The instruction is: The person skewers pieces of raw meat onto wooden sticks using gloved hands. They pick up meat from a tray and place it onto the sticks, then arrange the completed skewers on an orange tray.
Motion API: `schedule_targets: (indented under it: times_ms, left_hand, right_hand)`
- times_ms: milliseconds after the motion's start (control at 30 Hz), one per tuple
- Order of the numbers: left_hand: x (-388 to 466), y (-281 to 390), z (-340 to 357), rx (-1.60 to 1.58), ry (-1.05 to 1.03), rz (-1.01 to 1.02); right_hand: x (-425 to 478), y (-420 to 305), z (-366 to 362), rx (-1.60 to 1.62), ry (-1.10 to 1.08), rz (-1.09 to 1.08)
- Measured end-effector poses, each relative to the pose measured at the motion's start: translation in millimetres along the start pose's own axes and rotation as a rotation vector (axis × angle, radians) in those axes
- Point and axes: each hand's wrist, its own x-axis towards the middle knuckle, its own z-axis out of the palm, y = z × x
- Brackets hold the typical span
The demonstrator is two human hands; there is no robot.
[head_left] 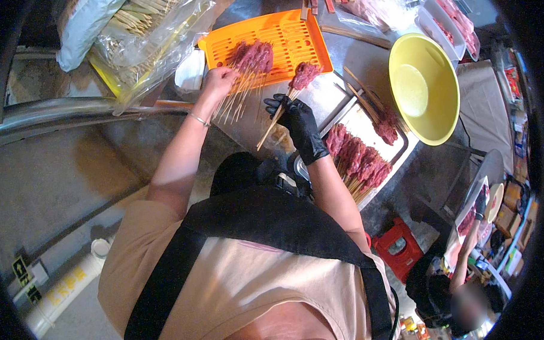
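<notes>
My left hand [219, 84] is bare, its fingertips pinched at the sticks on the left side of a row of raw meat skewers [252, 56]. Those skewers rest meat end on an orange slotted plastic tray [289, 30], their bamboo sticks hanging over its near edge. In a black glove, my right hand [297, 124] grips a small bunch of meat skewers [305, 75] by the sticks, meat end up near the tray's right corner. To the right, a metal tray [369, 117] holds many more skewers [357, 156] in a row and a separate bundle [383, 125].
A yellow oval basin [424, 88] stands at the right. Plastic bags of bamboo sticks [133, 49] lie at the upper left, beside a white container [190, 71]. Meat tubs [442, 29] sit at the back right. Another person's arm [466, 253] reaches over a far table; a red stool [398, 248] is nearby.
</notes>
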Motion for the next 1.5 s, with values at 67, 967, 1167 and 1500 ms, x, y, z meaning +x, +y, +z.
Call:
schedule_targets:
  times_ms: [67,967,1167,1500]
  left_hand:
    - [-21,22,1,-0.131,-0.025,-0.027]
    - [-134,63,43,-0.535,-0.561,0.037]
    - [-144,66,88,-1.081,-0.448,0.15]
    - [-168,56,64,-0.025,-0.567,0.521]
  right_hand:
    - [8,7,-1,-0.205,-0.013,-0.095]
    - [-75,-33,29,0.072,0.278,-0.442]
    - [-90,-23,27,0.2,0.296,-0.559]
    - [-145,-35,14,-0.487,0.341,-0.254]
